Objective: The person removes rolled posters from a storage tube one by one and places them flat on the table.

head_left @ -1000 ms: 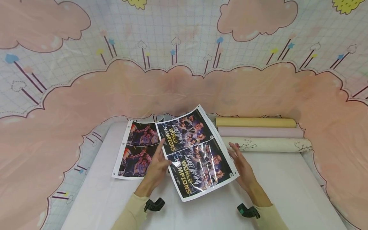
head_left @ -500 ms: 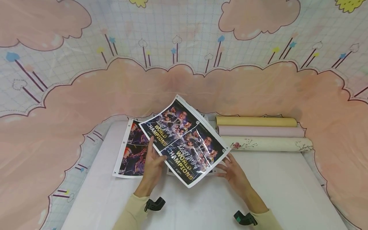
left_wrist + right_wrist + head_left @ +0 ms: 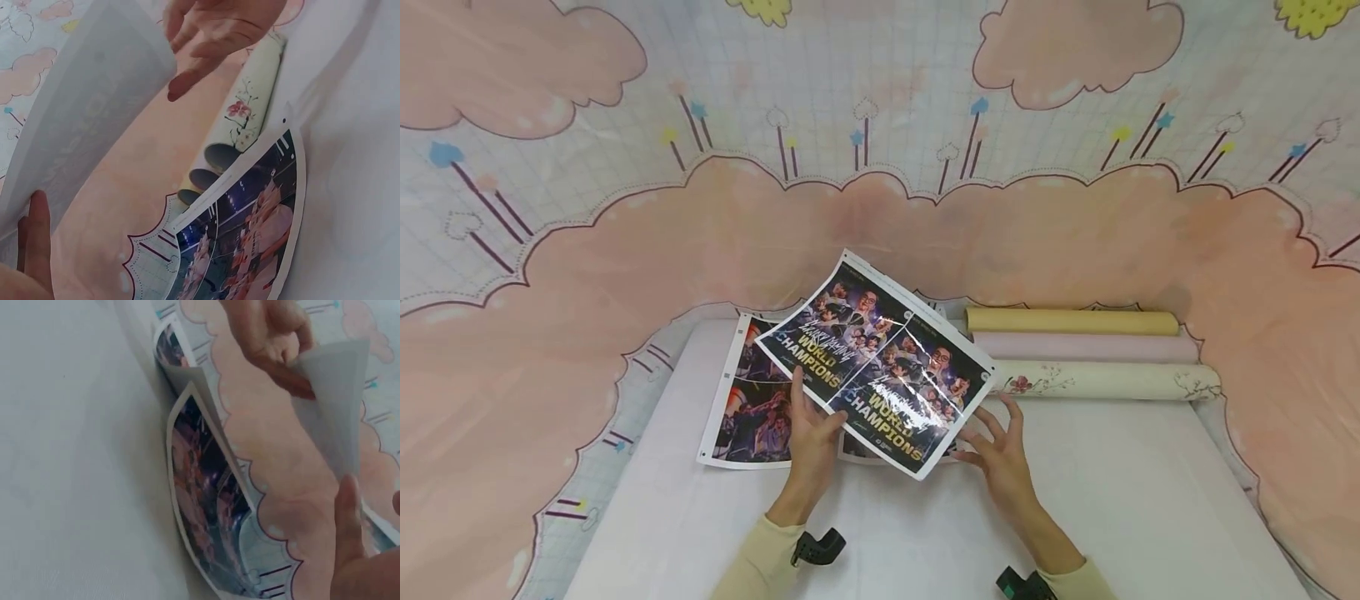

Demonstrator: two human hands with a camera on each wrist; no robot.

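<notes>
In the head view, a glossy printed poster sheet (image 3: 880,367) with two "World Champions" panels is held tilted above the table. My left hand (image 3: 811,442) pinches its lower left edge, thumb on the printed face and the other fingers behind. My right hand (image 3: 1003,467) is at the lower right edge, its fingers spread and loosely bent, fingertips right by the sheet. The left wrist view shows the sheet's pale back (image 3: 94,106). Under it lie another printed sheet (image 3: 752,421) at the left and a further one (image 3: 206,481), mostly hidden in the head view.
At the back right of the white table (image 3: 1112,500) lie three rolls side by side: a yellow roll (image 3: 1071,322), a pale pink roll (image 3: 1086,347) and a cream floral roll (image 3: 1120,381). A patterned curtain (image 3: 880,225) hangs behind the table.
The held sheet has turned counterclockwise and shifted left. My right hand has moved left and down from its right side to the lower right edge; my left hand keeps its grip.
</notes>
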